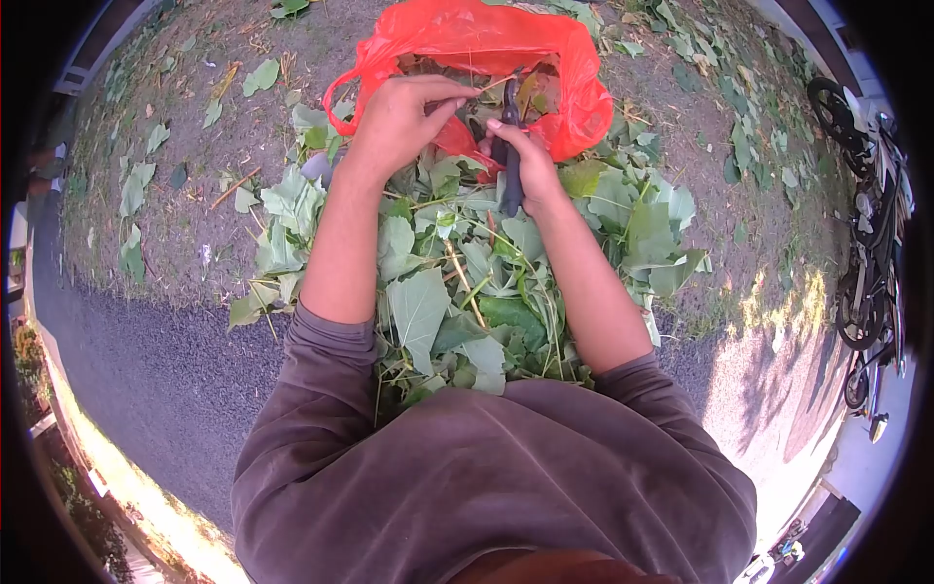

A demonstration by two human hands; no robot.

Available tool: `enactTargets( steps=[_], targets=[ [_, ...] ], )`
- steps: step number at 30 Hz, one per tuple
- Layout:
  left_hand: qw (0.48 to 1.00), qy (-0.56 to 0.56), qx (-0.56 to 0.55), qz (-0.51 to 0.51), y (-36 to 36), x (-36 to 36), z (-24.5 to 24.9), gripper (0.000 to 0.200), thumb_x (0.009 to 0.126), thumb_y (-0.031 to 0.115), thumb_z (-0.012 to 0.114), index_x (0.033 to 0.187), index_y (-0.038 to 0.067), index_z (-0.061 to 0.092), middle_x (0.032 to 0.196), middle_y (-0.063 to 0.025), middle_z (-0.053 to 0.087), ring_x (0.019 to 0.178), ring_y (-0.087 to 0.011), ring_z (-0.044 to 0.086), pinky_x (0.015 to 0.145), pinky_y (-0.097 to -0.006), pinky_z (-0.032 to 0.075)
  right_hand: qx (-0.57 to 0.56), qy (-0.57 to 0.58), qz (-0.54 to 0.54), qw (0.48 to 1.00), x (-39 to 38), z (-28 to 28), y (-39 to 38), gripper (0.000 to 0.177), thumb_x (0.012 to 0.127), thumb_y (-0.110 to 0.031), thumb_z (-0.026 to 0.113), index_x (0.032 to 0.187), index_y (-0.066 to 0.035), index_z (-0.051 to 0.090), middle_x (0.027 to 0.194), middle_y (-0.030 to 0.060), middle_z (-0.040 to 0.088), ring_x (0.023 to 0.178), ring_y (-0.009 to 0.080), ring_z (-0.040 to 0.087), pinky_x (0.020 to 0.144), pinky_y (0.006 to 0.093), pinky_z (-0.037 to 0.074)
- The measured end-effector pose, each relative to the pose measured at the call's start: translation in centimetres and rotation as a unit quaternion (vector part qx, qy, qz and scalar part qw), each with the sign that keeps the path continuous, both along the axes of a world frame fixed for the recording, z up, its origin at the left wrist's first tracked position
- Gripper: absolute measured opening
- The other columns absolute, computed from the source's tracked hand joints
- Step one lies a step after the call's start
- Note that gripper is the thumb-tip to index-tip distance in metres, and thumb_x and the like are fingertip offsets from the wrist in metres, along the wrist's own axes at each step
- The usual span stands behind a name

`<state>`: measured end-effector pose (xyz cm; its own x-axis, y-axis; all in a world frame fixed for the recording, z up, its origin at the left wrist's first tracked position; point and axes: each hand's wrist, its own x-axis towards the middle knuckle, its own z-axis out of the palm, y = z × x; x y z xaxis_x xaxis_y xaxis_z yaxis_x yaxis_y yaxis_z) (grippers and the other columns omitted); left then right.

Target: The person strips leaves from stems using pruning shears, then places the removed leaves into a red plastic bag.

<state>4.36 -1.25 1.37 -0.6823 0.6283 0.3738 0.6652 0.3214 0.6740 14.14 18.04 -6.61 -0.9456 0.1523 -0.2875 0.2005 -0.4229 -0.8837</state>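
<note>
My left hand (401, 119) pinches a thin twig (494, 84) between thumb and fingertips, over the mouth of a red plastic bag (579, 68). In my right hand (533, 165) is a pair of dark-handled pruning shears (512, 183), pointing away from me, with the tip near the twig's far end. Whether the blades touch the twig is too small to tell. The bag lies open toward me, with some cut leaves and stems inside. Between my forearms spreads a heap of green leafy cuttings (418, 307).
Loose leaves (136, 190) are scattered over the bare soil (214, 165). Grey asphalt (165, 380) runs along the near side. Several parked motorcycles (866, 224) stand at the far right.
</note>
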Motion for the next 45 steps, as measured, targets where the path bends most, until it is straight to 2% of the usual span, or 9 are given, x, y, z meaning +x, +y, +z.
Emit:
enactTargets(
  steps=[5, 9, 11, 20, 24, 33, 35, 42, 45],
  targets=[
    [0.999, -0.021, -0.047, -0.015, 0.3, 0.6, 0.4, 0.03, 0.093, 0.004, 0.071, 0.12, 0.011, 0.081, 0.113, -0.0101, 0.079, 0.098, -0.0274, 0.075, 0.084, -0.0363, 0.059, -0.008, -0.025, 0.015, 1.0, 0.6, 1.4, -0.2, 0.031, 0.098, -0.037, 0.071, 0.098, -0.006, 0.066, 0.087, 0.0056, 0.069, 0.081, 0.0136, 0.063, 0.077, 0.0283, 0.047],
    [0.998, 0.015, -0.064, -0.012, 0.2, 0.8, 0.5, 0.031, 0.091, 0.004, 0.071, 0.119, 0.013, 0.081, 0.113, -0.0092, 0.079, 0.099, -0.0292, 0.075, 0.085, -0.0379, 0.059, -0.001, -0.01, 0.022, 1.0, 0.5, 1.2, -0.2, 0.032, 0.098, -0.038, 0.072, 0.098, -0.006, 0.066, 0.085, 0.0049, 0.068, 0.078, 0.0133, 0.063, 0.073, 0.0279, 0.047],
    [0.997, 0.023, -0.074, -0.005, 0.2, 0.8, 0.6, 0.031, 0.091, 0.004, 0.071, 0.119, 0.013, 0.081, 0.114, -0.0088, 0.079, 0.1, -0.0293, 0.075, 0.086, -0.0383, 0.059, -0.014, -0.044, -0.01, 0.999, 0.6, 1.7, -0.5, 0.034, 0.093, -0.038, 0.081, 0.094, -0.006, 0.067, 0.081, 0.0013, 0.066, 0.07, 0.0121, 0.061, 0.06, 0.031, 0.047],
    [0.994, 0.08, -0.046, 0.062, -0.1, 0.5, 0.4, 0.03, 0.091, 0.004, 0.071, 0.117, 0.014, 0.082, 0.115, -0.0077, 0.079, 0.104, -0.0272, 0.075, 0.089, -0.0382, 0.061, 0.089, -0.023, -0.01, 0.996, 0.1, 0.8, -0.9, 0.033, 0.094, -0.036, 0.081, 0.082, -0.009, 0.067, 0.072, -0.0026, 0.061, 0.065, 0.0101, 0.054, 0.063, 0.0284, 0.041],
    [0.994, 0.083, -0.022, 0.068, -0.2, 0.2, 0.6, 0.03, 0.091, 0.003, 0.071, 0.116, 0.014, 0.082, 0.113, -0.0072, 0.08, 0.105, -0.0252, 0.075, 0.087, -0.0366, 0.061, 0.057, -0.016, 0.033, 0.998, 0.1, 0.7, -0.5, 0.032, 0.096, -0.036, 0.077, 0.084, -0.009, 0.067, 0.073, -0.0019, 0.061, 0.066, 0.0097, 0.054, 0.064, 0.0279, 0.04],
    [0.995, 0.073, -0.062, 0.001, 0.0, 0.7, 0.5, 0.03, 0.09, 0.004, 0.071, 0.115, 0.015, 0.083, 0.111, -0.0069, 0.08, 0.102, -0.0269, 0.075, 0.088, -0.0391, 0.061, 0.016, -0.014, 0.03, 0.999, 0.4, 0.8, -0.1, 0.032, 0.098, -0.039, 0.074, 0.096, -0.007, 0.067, 0.078, -0.0006, 0.063, 0.069, 0.0095, 0.055, 0.066, 0.027, 0.042],
    [0.995, 0.071, -0.066, 0.018, 0.1, 0.7, 0.4, 0.03, 0.09, 0.004, 0.071, 0.115, 0.015, 0.083, 0.111, -0.0069, 0.08, 0.103, -0.0275, 0.075, 0.089, -0.0397, 0.06, -0.003, -0.026, 0.047, 0.999, 0.3, 0.1, 0.3, 0.037, 0.097, -0.039, 0.074, 0.104, -0.004, 0.069, 0.085, 0.0041, 0.067, 0.079, 0.0125, 0.061, 0.076, 0.0273, 0.045],
    [0.992, 0.094, -0.079, 0.027, 0.3, 1.0, 0.5, 0.027, 0.09, 0.005, 0.071, 0.113, 0.013, 0.082, 0.112, -0.0075, 0.079, 0.105, -0.0287, 0.074, 0.09, -0.0405, 0.06, 0.026, -0.017, 0.072, 0.997, 0.3, 0.8, 0.0, 0.036, 0.099, -0.041, 0.073, 0.101, -0.006, 0.067, 0.083, 0.0035, 0.066, 0.078, 0.0118, 0.06, 0.075, 0.0264, 0.045],
    [0.991, 0.103, -0.076, 0.025, 0.5, 1.1, 0.5, 0.025, 0.09, 0.005, 0.071, 0.112, 0.012, 0.082, 0.112, -0.0078, 0.079, 0.104, -0.0292, 0.074, 0.09, -0.0407, 0.06, 0.019, -0.021, 0.035, 0.999, 0.2, 0.6, -0.5, 0.033, 0.097, -0.04, 0.076, 0.092, -0.009, 0.067, 0.076, -0.002, 0.061, 0.069, 0.009, 0.054, 0.065, 0.0267, 0.039]
  ],
)
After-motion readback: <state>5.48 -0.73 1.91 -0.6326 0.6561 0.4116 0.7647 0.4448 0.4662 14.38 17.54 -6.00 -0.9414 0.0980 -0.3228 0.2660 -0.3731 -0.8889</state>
